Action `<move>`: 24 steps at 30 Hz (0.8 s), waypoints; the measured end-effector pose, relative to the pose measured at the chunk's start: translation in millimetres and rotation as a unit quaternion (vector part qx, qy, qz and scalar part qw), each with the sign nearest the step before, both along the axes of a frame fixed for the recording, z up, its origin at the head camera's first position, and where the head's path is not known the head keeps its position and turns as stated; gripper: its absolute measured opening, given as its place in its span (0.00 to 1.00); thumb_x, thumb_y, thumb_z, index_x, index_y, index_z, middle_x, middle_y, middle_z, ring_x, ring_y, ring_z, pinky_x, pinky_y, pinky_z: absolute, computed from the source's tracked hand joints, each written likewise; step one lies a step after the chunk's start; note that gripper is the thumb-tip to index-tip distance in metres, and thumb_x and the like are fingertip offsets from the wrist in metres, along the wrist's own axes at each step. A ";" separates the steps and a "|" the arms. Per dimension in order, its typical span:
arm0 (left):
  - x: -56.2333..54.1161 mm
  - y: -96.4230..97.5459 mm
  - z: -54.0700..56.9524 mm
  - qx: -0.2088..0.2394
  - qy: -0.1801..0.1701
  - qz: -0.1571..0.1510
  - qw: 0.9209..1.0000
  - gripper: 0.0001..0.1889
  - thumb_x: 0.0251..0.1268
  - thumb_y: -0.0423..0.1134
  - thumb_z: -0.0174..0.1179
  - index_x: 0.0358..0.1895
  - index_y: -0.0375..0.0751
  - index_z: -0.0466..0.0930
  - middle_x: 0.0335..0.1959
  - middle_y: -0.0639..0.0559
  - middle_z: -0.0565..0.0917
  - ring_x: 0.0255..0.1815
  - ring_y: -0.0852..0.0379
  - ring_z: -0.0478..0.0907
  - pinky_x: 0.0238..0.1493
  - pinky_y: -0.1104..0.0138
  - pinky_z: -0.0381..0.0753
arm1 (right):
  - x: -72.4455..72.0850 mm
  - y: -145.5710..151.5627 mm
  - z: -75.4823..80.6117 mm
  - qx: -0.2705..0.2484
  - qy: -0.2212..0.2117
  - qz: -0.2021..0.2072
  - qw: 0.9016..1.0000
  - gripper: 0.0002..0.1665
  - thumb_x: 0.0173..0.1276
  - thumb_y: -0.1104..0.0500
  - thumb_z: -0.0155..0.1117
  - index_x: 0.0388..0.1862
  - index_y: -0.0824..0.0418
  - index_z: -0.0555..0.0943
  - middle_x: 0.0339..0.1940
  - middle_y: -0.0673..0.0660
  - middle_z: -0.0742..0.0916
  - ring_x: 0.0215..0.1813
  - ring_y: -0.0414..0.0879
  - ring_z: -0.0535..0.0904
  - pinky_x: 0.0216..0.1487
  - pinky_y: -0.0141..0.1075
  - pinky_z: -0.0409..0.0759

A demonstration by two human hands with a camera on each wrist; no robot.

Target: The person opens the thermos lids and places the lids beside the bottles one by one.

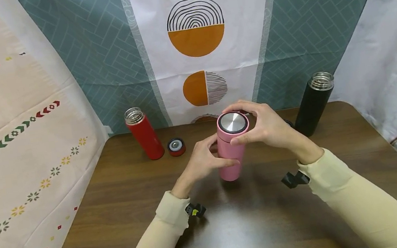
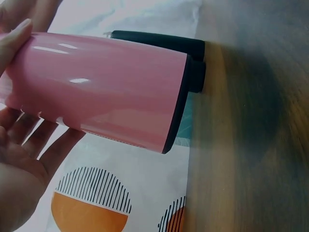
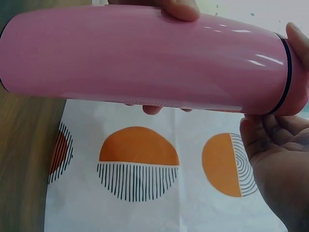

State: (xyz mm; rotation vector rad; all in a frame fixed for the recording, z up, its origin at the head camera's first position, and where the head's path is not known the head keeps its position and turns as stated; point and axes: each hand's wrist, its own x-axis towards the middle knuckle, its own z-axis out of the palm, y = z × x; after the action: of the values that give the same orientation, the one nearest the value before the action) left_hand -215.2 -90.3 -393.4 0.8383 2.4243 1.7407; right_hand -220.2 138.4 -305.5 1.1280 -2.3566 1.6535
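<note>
A pink thermos bottle (image 1: 228, 151) is held slightly tilted at the middle of the table, its base close over the wood. My left hand (image 1: 203, 159) grips the body, thumb on the near side and fingers round the back. Up at the top, my right hand (image 1: 269, 124) holds the pink lid (image 1: 234, 122), which has a silver disc and black ring and sits on the bottle. In the right wrist view, a dark band (image 3: 288, 72) runs between body and lid, with the right fingers (image 3: 258, 137) round the lid end.
At the back left stands an open red bottle (image 1: 147, 137), with its red lid (image 1: 176, 146) lying beside it. An open black bottle (image 1: 312, 106) is at the back right; its black lid (image 2: 197, 75) shows next to it in the left wrist view. Patterned cloth (image 1: 106, 60) hangs behind the table (image 1: 117, 194).
</note>
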 end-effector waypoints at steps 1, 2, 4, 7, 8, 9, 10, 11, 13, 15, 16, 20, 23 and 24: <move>-0.5 -0.2 -0.6 0.000 0.006 0.000 1.000 0.35 0.51 0.43 0.81 0.65 0.49 0.80 0.55 0.55 0.86 0.51 0.56 0.87 0.54 0.61 0.86 | 0.2 0.0 0.2 0.000 0.002 0.002 1.000 0.35 0.54 0.62 0.84 0.62 0.54 0.83 0.57 0.49 0.84 0.57 0.47 0.80 0.58 0.36 0.80; -1.0 -0.3 -1.0 0.000 0.013 0.001 1.000 0.35 0.51 0.43 0.81 0.65 0.49 0.80 0.55 0.56 0.86 0.51 0.57 0.87 0.54 0.61 0.86 | 0.4 -0.1 0.4 -0.002 0.003 0.003 1.000 0.35 0.54 0.62 0.84 0.62 0.53 0.83 0.56 0.49 0.84 0.56 0.47 0.80 0.58 0.36 0.80; -1.6 -0.3 -1.8 -0.001 0.025 0.003 1.000 0.35 0.50 0.43 0.82 0.65 0.49 0.80 0.55 0.56 0.86 0.51 0.57 0.87 0.54 0.61 0.86 | 0.2 0.1 0.6 -0.002 0.001 0.004 1.000 0.35 0.53 0.62 0.85 0.62 0.53 0.83 0.56 0.50 0.84 0.56 0.47 0.80 0.57 0.36 0.81; -1.9 -0.1 -2.7 0.000 0.033 0.003 0.999 0.35 0.49 0.42 0.83 0.64 0.48 0.81 0.54 0.56 0.87 0.50 0.58 0.87 0.54 0.61 0.86 | -1.1 0.5 0.7 -0.002 -0.005 0.009 1.000 0.36 0.53 0.61 0.86 0.62 0.54 0.83 0.55 0.51 0.84 0.56 0.48 0.80 0.57 0.36 0.81; -1.7 -0.1 -2.8 0.001 0.031 0.001 1.000 0.35 0.48 0.42 0.83 0.64 0.48 0.81 0.54 0.55 0.87 0.50 0.57 0.87 0.54 0.61 0.86 | -1.5 0.8 0.6 -0.005 -0.010 0.016 1.000 0.36 0.52 0.62 0.86 0.62 0.55 0.83 0.55 0.51 0.84 0.56 0.49 0.80 0.57 0.36 0.81; -1.6 -0.5 -3.0 0.001 0.026 -0.006 1.000 0.35 0.48 0.41 0.83 0.63 0.47 0.81 0.53 0.55 0.87 0.50 0.57 0.87 0.54 0.61 0.86 | -1.7 1.3 0.6 -0.006 -0.014 0.024 1.000 0.36 0.52 0.63 0.86 0.62 0.55 0.83 0.55 0.52 0.84 0.56 0.49 0.81 0.57 0.36 0.82; -1.0 -0.6 -2.9 0.000 0.021 -0.013 1.000 0.34 0.48 0.40 0.83 0.63 0.46 0.82 0.53 0.54 0.87 0.50 0.57 0.87 0.54 0.60 0.86 | -2.0 1.9 0.6 -0.005 -0.018 0.034 0.999 0.36 0.52 0.63 0.85 0.62 0.56 0.83 0.56 0.52 0.84 0.56 0.50 0.81 0.57 0.36 0.82; -0.5 -0.8 -2.6 0.001 0.016 -0.021 1.000 0.34 0.48 0.40 0.83 0.63 0.45 0.82 0.53 0.54 0.87 0.50 0.57 0.87 0.54 0.60 0.86 | -2.0 2.5 1.0 -0.007 -0.023 0.045 0.999 0.36 0.52 0.64 0.85 0.62 0.57 0.83 0.56 0.53 0.84 0.56 0.50 0.81 0.57 0.37 0.82; 0.9 -1.0 -1.1 0.004 0.012 -0.033 0.999 0.34 0.48 0.39 0.82 0.62 0.44 0.82 0.53 0.53 0.88 0.49 0.56 0.87 0.54 0.58 0.86 | -1.8 3.9 2.0 -0.014 -0.040 0.074 0.996 0.37 0.53 0.67 0.83 0.64 0.59 0.82 0.57 0.55 0.85 0.56 0.53 0.82 0.58 0.38 0.83; 2.0 -0.8 0.5 0.010 0.017 -0.041 0.999 0.33 0.48 0.38 0.82 0.62 0.43 0.81 0.54 0.52 0.87 0.50 0.55 0.87 0.54 0.57 0.86 | -1.6 5.2 3.2 -0.016 -0.054 0.097 0.994 0.37 0.55 0.68 0.81 0.66 0.61 0.80 0.59 0.57 0.85 0.57 0.54 0.82 0.58 0.40 0.83; 2.6 -0.3 1.4 0.013 0.022 -0.039 0.999 0.34 0.49 0.38 0.82 0.63 0.43 0.81 0.54 0.52 0.87 0.51 0.55 0.87 0.54 0.57 0.86 | -1.2 5.4 3.9 -0.014 -0.059 0.104 0.993 0.38 0.57 0.68 0.80 0.68 0.61 0.79 0.60 0.58 0.85 0.58 0.55 0.82 0.59 0.41 0.83; 3.2 2.5 3.1 0.024 0.040 -0.018 0.999 0.35 0.50 0.38 0.82 0.65 0.45 0.79 0.56 0.54 0.85 0.53 0.56 0.85 0.56 0.59 0.86 | 1.8 5.4 5.8 0.012 -0.053 0.081 0.995 0.42 0.63 0.63 0.77 0.76 0.55 0.72 0.66 0.53 0.82 0.64 0.50 0.78 0.67 0.45 0.77; 3.2 3.5 3.7 0.028 0.050 0.009 0.998 0.35 0.52 0.39 0.81 0.66 0.47 0.78 0.57 0.56 0.85 0.53 0.57 0.84 0.56 0.56 0.85 | 5.6 2.3 5.8 0.032 -0.031 0.025 0.999 0.44 0.63 0.57 0.78 0.76 0.50 0.70 0.67 0.49 0.79 0.66 0.45 0.74 0.71 0.49 0.70; 3.0 3.6 3.7 0.029 0.053 0.016 0.998 0.36 0.52 0.40 0.81 0.67 0.48 0.77 0.57 0.57 0.84 0.53 0.57 0.84 0.57 0.54 0.85 | 6.6 0.7 5.4 0.033 -0.023 0.005 0.999 0.43 0.62 0.56 0.79 0.75 0.51 0.71 0.67 0.48 0.79 0.65 0.45 0.74 0.70 0.50 0.69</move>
State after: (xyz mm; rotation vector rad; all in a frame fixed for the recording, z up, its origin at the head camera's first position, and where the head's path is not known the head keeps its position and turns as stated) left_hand -212.2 -86.6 -389.7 0.9267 2.4761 1.8322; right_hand -213.6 139.2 -300.1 1.1279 -2.4537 1.6335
